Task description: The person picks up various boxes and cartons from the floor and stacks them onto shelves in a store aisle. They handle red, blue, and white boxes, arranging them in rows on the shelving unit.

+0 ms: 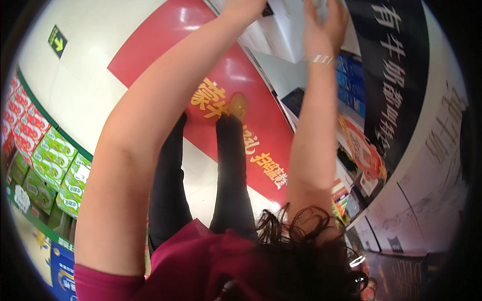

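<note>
Both my arms reach forward to the top edge of the head view. My left hand is cut off by that edge, at the left side of a pale, glossy, box-like thing. My right hand, with a banded bracelet at the wrist, is at the right side of the same thing. Its thumb and fingers are spread, and motion blurs them. The fingertips of both hands are out of frame, so I cannot tell whether either grips the pale thing. Below it shows a grey shelf surface.
A red floor mat or sticker with yellow writing lies under my feet. Red packs and green packs are stacked at left. Blue cartons sit on the right shelf, beside a black sign band and a red-orange tag.
</note>
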`<state>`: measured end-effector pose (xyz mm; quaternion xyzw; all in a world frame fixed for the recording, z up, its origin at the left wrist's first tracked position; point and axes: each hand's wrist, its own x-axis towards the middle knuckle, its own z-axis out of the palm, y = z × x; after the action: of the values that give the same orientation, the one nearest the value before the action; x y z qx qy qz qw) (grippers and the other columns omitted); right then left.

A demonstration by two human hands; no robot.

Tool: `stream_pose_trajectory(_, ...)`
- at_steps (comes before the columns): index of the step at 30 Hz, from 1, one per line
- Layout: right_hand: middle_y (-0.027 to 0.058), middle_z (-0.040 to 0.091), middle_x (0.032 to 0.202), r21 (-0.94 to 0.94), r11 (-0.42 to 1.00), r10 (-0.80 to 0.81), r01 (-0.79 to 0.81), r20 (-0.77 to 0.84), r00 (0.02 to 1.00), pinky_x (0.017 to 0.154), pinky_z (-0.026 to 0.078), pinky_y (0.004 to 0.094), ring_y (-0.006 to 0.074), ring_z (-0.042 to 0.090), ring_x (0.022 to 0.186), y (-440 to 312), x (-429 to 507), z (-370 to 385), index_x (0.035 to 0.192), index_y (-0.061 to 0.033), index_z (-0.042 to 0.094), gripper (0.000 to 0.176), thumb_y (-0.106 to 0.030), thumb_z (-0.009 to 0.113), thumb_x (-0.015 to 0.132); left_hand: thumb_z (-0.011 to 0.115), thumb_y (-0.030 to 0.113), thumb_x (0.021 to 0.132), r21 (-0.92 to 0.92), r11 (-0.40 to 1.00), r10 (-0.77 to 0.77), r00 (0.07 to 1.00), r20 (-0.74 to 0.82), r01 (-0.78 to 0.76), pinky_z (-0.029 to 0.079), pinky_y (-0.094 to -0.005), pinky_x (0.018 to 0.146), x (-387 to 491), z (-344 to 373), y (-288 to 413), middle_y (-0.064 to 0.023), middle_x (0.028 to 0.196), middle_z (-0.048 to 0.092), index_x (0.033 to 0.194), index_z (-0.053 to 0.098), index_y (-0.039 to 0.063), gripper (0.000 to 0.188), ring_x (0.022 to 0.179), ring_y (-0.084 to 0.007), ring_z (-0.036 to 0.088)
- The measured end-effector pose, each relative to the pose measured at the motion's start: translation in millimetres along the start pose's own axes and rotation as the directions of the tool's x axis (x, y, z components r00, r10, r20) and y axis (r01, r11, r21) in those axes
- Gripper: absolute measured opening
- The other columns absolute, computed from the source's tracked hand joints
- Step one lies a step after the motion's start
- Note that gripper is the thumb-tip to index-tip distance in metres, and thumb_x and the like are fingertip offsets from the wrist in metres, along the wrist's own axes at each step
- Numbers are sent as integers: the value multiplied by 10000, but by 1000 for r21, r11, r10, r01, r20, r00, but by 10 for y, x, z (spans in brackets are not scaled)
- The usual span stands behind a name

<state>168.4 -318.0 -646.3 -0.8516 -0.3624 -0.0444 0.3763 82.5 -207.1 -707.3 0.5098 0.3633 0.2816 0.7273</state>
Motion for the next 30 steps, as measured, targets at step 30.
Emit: stream_pose_trajectory(30, 224, 660, 800, -636, 725, 640, -264, 480, 600, 717, 480, 431, 382, 638, 786, 2879, -2155, -1381, 846, 16, 689, 528, -497, 681, 721, 602, 224, 815, 888, 124, -578, 760, -297, 442, 435, -428, 943, -4613, -2064, -622, -172, 1241, 512, 1207, 546, 57, 429, 1099, -383, 518)
